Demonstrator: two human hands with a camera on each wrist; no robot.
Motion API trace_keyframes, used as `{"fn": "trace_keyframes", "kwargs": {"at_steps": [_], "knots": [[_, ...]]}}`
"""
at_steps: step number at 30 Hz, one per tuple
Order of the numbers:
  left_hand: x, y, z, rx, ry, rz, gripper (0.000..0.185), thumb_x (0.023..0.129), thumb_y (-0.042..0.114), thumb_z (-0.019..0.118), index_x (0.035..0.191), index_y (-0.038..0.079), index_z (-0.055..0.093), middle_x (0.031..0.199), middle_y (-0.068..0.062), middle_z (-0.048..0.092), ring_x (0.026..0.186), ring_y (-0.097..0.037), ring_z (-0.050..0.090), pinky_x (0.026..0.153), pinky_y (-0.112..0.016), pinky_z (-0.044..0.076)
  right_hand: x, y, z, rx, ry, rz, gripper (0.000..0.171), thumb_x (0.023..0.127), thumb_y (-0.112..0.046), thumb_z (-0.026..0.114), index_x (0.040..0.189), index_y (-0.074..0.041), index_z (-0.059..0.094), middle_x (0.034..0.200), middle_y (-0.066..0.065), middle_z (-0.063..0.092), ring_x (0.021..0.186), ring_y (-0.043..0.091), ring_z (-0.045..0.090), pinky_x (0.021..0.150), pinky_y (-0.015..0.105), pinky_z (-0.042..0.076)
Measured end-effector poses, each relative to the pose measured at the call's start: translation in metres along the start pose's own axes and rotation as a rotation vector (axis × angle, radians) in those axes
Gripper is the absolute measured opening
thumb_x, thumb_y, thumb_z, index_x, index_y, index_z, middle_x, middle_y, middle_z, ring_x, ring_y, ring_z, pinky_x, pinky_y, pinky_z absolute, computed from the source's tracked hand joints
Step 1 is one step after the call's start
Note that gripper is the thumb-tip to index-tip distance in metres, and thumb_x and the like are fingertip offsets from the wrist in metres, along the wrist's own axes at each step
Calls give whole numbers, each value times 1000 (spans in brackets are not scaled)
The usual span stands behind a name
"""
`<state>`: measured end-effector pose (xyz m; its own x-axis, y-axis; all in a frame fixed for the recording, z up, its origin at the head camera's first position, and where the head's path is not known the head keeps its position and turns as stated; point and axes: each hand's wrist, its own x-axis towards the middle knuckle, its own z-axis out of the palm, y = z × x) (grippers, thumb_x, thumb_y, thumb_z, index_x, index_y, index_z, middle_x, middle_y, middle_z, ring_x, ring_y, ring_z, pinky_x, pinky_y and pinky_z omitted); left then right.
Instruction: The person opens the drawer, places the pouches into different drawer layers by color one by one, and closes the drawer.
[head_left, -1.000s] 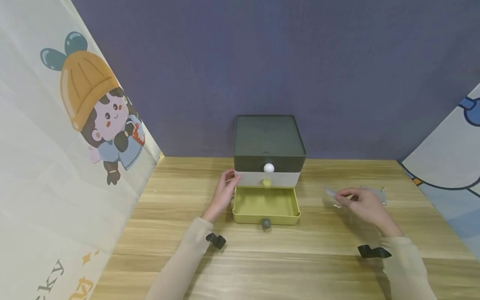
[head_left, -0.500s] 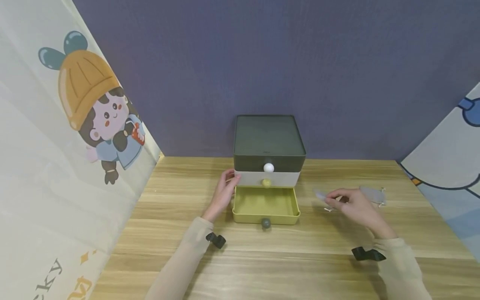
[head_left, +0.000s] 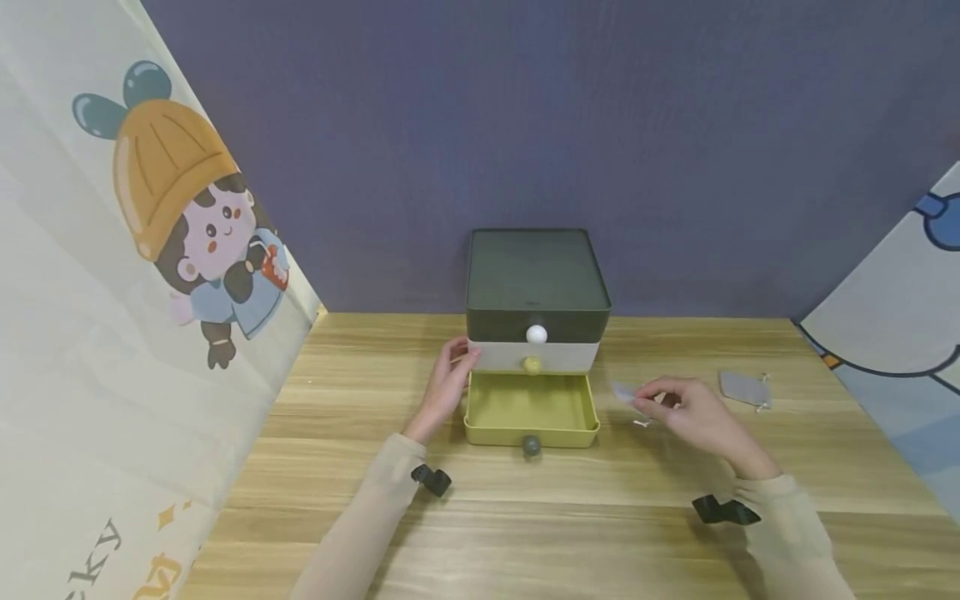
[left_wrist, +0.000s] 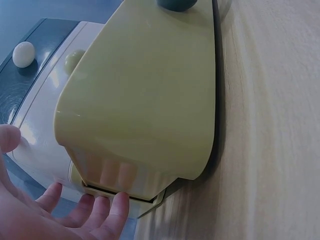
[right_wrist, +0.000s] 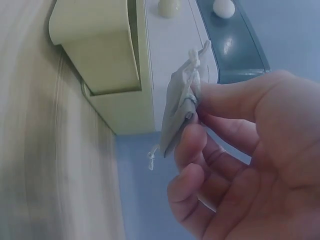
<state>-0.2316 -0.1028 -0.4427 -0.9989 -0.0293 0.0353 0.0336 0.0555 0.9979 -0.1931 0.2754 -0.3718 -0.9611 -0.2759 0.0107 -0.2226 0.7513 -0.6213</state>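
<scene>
A small grey drawstring pouch [right_wrist: 176, 102] with white cords is pinched between the thumb and fingers of my right hand [head_left: 692, 414], held above the table to the right of the drawer unit. In the middle stands the drawer unit [head_left: 537, 271], with a dark green top tier and a white middle drawer [head_left: 498, 357]. Its bottom yellow-green drawer [head_left: 495, 437] is pulled out, and no object shows inside. My left hand [head_left: 442, 387] rests against the unit's left side, thumb at the white drawer's front corner and fingertips along the side in the left wrist view.
A second grey drawstring pouch [head_left: 744, 389] lies flat on the wooden table [head_left: 570, 525], further right. A blue-grey wall [head_left: 675, 167] rises behind the unit. A printed white curtain [head_left: 90, 350] borders the left.
My right hand has moved left with the pouch, closer to the pulled-out drawer, uncovering the second pouch on the table. The left hand and drawer unit stay put.
</scene>
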Motion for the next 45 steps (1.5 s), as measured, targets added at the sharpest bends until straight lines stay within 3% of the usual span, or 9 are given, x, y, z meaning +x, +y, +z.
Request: {"fn": "trace_keyframes", "kwargs": {"at_steps": [18,26,45], "knots": [[-3,0,-5,-11,-11,0,60,109,34,58,156,1,41,158,-27,49,144,-46,51,114,-61,49,4,-18,22,8,-8,-70,14,97,-25,78,104,-13,82,89,-1,74,72,8,61,56,25,48],[-4,-1,-8,2,-15,-3,60,109,35,58,157,2,41,158,-27,49,145,-46,51,114,-61,49,8,-30,32,42,-50,-84,16,96,-26,80,104,-12,82,87,-1,73,71,9,59,53,24,46],[-7,-2,-15,5,-19,-1,58,110,33,56,156,1,41,158,-27,49,144,-46,52,113,-59,52,19,-46,54,46,-76,-135,9,95,-23,80,99,-15,83,87,-4,73,73,11,59,58,24,47]]}}
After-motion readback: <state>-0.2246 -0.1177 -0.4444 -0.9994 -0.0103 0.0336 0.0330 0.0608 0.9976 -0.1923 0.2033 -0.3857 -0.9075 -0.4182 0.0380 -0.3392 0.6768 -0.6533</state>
